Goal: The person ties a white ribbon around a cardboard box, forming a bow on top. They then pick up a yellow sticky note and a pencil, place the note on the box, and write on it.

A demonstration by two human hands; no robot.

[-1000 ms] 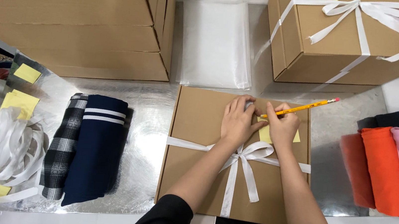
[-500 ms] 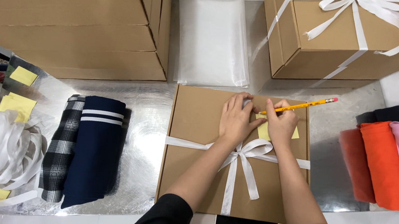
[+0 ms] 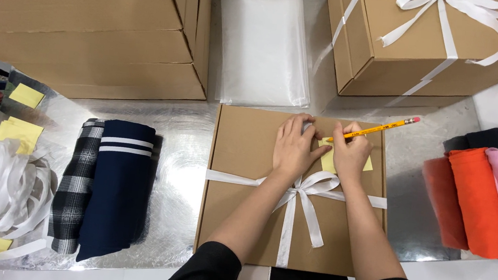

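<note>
A flat brown cardboard box (image 3: 235, 207) tied with a white ribbon bow (image 3: 305, 193) lies on the shiny silver surface in front of me. My left hand (image 3: 293, 145) rests flat on the lid, fingers holding down a yellow sticky note (image 3: 329, 160). My right hand (image 3: 351, 151) grips a yellow pencil (image 3: 381, 129) with a pink eraser, its tip on the note.
A second ribbon-tied box (image 3: 441, 43) stands at the back right, large plain cartons (image 3: 81, 21) at the back left, clear plastic bags (image 3: 265, 48) between them. Folded plaid and navy clothes (image 3: 109, 186) and loose ribbon (image 3: 11, 194) lie left; orange and pink rolled cloths (image 3: 492, 199) lie right.
The view has shifted slightly. Both hands stay on the lid, the pencil moving a little over the sticky note.
</note>
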